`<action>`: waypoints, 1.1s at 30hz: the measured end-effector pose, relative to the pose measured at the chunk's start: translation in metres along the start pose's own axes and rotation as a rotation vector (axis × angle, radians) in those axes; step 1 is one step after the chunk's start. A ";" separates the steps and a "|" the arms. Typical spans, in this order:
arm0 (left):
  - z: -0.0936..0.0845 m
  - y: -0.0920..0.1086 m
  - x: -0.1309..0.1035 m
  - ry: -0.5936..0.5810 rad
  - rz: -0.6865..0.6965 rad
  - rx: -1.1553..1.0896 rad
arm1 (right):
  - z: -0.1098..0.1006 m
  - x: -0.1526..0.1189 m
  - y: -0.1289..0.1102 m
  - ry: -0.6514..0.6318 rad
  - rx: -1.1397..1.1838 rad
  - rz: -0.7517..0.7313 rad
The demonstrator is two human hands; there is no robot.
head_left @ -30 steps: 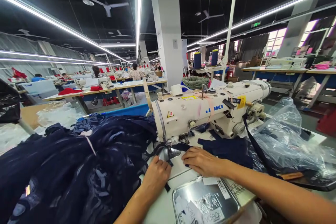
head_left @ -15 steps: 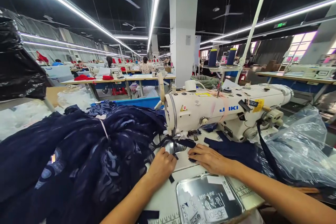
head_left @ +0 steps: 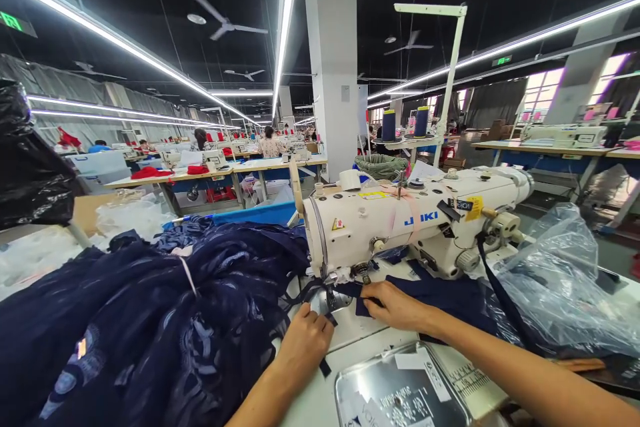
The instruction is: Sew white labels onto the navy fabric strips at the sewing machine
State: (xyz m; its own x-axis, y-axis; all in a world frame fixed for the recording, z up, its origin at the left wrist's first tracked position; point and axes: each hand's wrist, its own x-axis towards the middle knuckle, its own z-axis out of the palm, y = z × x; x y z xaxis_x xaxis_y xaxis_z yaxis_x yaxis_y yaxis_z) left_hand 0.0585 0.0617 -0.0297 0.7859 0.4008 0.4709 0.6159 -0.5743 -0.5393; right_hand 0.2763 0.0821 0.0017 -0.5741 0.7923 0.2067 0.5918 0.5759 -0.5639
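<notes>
The white JUKI sewing machine (head_left: pixel 375 220) stands in front of me, its presser foot over the metal needle plate (head_left: pixel 343 299). My left hand (head_left: pixel 306 337) is closed just left of the plate. A narrow navy strip (head_left: pixel 325 367) shows on both sides of its curled fingers. At the plate's right side, my right hand (head_left: pixel 395 305) pinches a small navy fabric piece (head_left: pixel 362 307), thumb and fingers together. More navy fabric (head_left: pixel 445 293) lies behind that hand. Below both hands is a metal cover plate (head_left: pixel 400 387) with labels on it.
A big heap of navy patterned fabric (head_left: pixel 150 320) fills the left side, tied with a pale band. Clear plastic bags (head_left: pixel 555 280) lie at the right. Two navy thread cones (head_left: pixel 421 121) stand behind the machine. Other worktables and people are farther back.
My right hand has gone from lying with fingers stretched out to pinching the navy piece, raising it near the presser foot. The left hand stays closed beside the plate. The view has shifted slightly.
</notes>
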 end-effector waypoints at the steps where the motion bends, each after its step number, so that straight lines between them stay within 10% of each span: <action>1: 0.000 0.000 0.000 0.002 -0.002 -0.003 | -0.002 0.000 -0.002 -0.014 0.039 0.017; 8: 0.000 -0.003 0.003 0.082 -0.010 -0.002 | -0.019 -0.017 -0.006 0.001 0.090 0.038; 16: 0.013 -0.008 0.003 0.225 0.018 0.003 | -0.070 -0.054 0.003 0.114 -0.922 0.192; 33: 0.022 -0.005 0.004 0.365 -0.047 -0.030 | -0.029 0.041 0.051 0.076 -0.725 0.197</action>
State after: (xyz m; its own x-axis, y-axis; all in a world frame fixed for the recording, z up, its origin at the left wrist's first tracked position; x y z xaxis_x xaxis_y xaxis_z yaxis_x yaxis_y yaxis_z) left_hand 0.0599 0.0815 -0.0403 0.6821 0.1492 0.7159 0.6448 -0.5844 -0.4926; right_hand 0.2994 0.1501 0.0051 -0.3940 0.8909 0.2259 0.9187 0.3895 0.0662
